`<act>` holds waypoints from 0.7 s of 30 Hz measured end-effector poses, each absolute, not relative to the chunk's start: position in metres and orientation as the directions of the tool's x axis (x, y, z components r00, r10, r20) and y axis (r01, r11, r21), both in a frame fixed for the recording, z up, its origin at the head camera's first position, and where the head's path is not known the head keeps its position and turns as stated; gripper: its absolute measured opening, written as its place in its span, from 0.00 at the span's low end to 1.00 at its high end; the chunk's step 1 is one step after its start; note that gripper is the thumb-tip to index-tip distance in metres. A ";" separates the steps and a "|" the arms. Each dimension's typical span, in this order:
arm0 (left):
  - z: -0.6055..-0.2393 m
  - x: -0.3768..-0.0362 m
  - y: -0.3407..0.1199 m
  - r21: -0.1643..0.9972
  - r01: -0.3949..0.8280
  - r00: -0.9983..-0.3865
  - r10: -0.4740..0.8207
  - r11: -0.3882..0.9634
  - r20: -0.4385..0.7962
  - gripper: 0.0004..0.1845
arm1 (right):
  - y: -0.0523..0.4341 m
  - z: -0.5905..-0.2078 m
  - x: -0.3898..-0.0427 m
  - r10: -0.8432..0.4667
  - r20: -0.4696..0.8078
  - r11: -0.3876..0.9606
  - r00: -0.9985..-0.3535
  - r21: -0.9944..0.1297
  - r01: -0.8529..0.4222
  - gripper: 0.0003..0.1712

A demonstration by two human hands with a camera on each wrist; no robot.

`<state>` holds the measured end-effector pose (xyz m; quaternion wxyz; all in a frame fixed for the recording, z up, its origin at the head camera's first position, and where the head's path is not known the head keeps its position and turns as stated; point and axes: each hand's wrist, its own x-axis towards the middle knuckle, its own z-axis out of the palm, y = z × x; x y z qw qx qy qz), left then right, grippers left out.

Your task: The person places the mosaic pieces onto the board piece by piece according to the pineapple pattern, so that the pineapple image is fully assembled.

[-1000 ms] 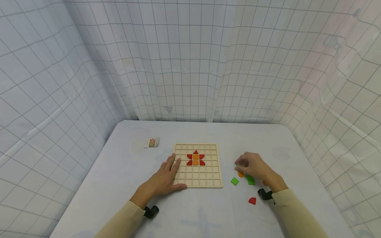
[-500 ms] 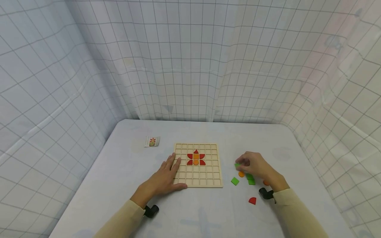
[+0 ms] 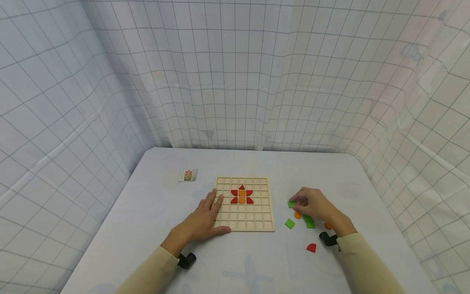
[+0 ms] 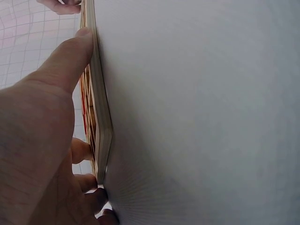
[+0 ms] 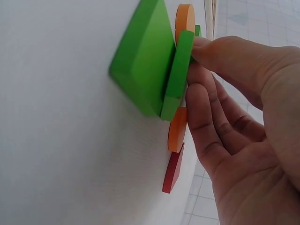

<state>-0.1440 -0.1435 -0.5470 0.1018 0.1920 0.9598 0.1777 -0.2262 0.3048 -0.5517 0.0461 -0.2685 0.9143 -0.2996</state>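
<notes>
A small green tile (image 3: 291,204) is pinched between the thumb and fingertips of the right hand (image 3: 315,206), just right of the wooden grid board (image 3: 244,226), barely lifted from the white table (image 3: 154,228). In the right wrist view the same green piece (image 5: 177,75) is seen held at its edge, with a larger green block (image 5: 143,58) lying flat beside it. More loose pieces are scattered right of the board: an orange disc (image 3: 297,215), a green square (image 3: 289,223) and a red semicircle (image 3: 311,248). The left hand (image 3: 203,220) is laid flat, fingers spread, on the board's left edge. A red and orange flower (image 3: 241,196) is set in the board's upper middle. With so slight an edge grip, the tile could slip, or neighbouring pieces be nudged.
</notes>
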 end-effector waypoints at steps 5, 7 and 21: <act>-0.547 -0.144 -0.144 0.383 0.330 -0.906 0.404 0.863 -0.128 0.68 | 0.304 -0.552 -0.225 -0.506 0.072 0.684 -0.860 -0.573 -0.450 0.12; -0.548 -0.144 -0.144 0.385 0.329 -0.906 0.403 0.862 -0.129 0.68 | 0.303 -0.551 -0.224 -0.500 0.072 0.684 -0.863 -0.578 -0.445 0.11; -0.549 -0.144 -0.142 0.388 0.315 -0.911 0.390 0.866 -0.133 0.68 | 0.292 -0.555 -0.222 -0.504 0.197 0.624 -0.841 -0.590 -0.513 0.09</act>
